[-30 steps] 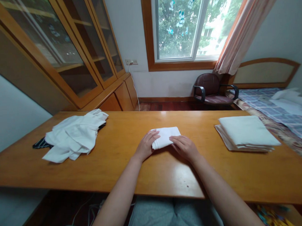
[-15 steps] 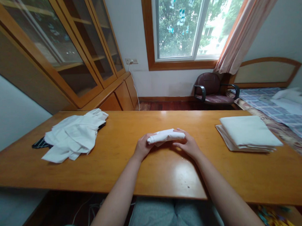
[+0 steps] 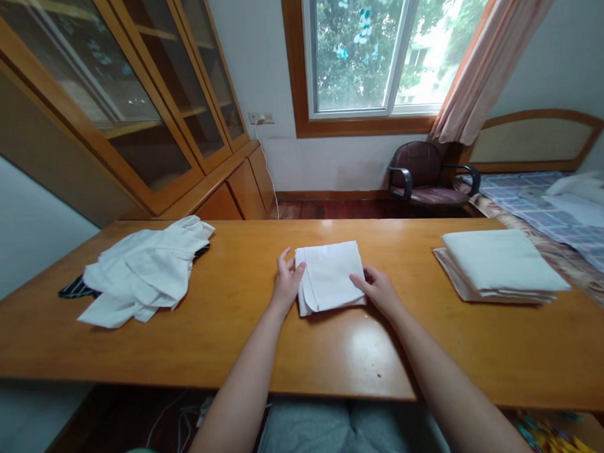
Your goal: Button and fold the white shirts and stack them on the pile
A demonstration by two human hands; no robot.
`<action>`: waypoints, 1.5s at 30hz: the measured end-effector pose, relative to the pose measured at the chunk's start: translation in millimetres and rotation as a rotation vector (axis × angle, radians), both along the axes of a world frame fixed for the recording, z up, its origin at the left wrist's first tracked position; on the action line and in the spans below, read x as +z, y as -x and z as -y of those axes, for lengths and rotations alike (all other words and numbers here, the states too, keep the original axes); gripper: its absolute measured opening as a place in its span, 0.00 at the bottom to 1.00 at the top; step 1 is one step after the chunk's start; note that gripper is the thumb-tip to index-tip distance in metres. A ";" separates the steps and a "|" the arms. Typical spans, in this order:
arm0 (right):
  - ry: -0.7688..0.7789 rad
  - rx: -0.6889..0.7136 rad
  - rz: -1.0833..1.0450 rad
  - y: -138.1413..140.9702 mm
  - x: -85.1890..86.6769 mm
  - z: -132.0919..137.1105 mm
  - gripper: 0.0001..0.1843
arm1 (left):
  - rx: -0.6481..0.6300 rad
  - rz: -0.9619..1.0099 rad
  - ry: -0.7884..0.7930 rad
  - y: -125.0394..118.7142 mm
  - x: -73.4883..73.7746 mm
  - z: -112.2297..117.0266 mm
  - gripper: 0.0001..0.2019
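Observation:
A folded white cloth [image 3: 333,276] rests at the middle of the wooden table, its layers showing along the left and lower edges. Beside its left edge is my left hand [image 3: 287,280], fingers apart, with the thumb touching the edge. My right hand [image 3: 379,290] grips the right edge, thumb on top and fingers curled at the side, partly hidden. To the left lies a loose heap of white cloth [image 3: 141,270] over a dark striped fabric [image 3: 75,288]. A stack of folded white cloth [image 3: 501,264] sits on the right.
The table [image 3: 227,350] spans the view, its near edge just before my lap. Beyond it stand a glass-doored cabinet [image 3: 198,134], a maroon armchair [image 3: 422,174] and a bed [image 3: 541,196]. White cables [image 3: 178,425] hang below on the left.
The white cloth, seen edge-on as a thick fold between both hands before, now lies with its square face up. My left hand's fingers have spread away from it.

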State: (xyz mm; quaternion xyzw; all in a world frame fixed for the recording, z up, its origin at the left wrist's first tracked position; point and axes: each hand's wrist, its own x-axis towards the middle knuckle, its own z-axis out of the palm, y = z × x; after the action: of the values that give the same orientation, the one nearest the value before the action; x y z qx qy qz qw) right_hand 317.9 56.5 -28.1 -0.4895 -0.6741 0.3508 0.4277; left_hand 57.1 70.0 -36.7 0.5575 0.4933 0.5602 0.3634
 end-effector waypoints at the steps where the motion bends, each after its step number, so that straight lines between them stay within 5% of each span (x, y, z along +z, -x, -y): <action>1: -0.016 -0.054 0.005 -1.0 -1.4 -2.3 0.20 | -0.002 -0.025 -0.026 -0.5 -1.3 -0.8 0.32; 7: -0.142 -0.327 0.049 -4.6 -6.6 -11.9 0.23 | -0.114 -0.467 -0.278 0.6 14.0 12.6 0.17; 14: -0.207 -0.195 0.028 -10.5 0.8 -9.0 0.18 | -0.386 -0.673 -0.514 -5.9 29.5 28.6 0.10; 21: -0.178 0.051 -0.091 -14.2 8.5 0.1 0.08 | -0.150 -0.598 -0.479 -0.9 27.4 24.8 0.07; 25: -0.199 0.114 -0.076 -9.1 10.7 3.6 0.11 | -0.059 -0.519 -0.430 2.9 25.6 22.1 0.07; 34: -0.453 0.077 0.266 -1.4 18.4 13.5 0.22 | -0.067 -0.520 -0.403 2.1 24.5 22.1 0.10; 39: -0.578 0.012 0.375 1.1 20.1 17.1 0.15 | -0.066 -0.506 -0.391 3.1 24.2 22.3 0.16; 45: -0.692 0.101 0.469 -1.1 24.1 17.8 0.04 | -0.104 -0.481 -0.420 2.1 27.1 26.6 0.10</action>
State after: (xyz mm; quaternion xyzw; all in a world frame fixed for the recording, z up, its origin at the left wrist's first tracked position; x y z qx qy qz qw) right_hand 319.1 38.7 -4.0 -0.3501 -0.8543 0.0034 0.3842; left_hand 55.0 43.4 -9.5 0.7611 0.4094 0.4828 0.1415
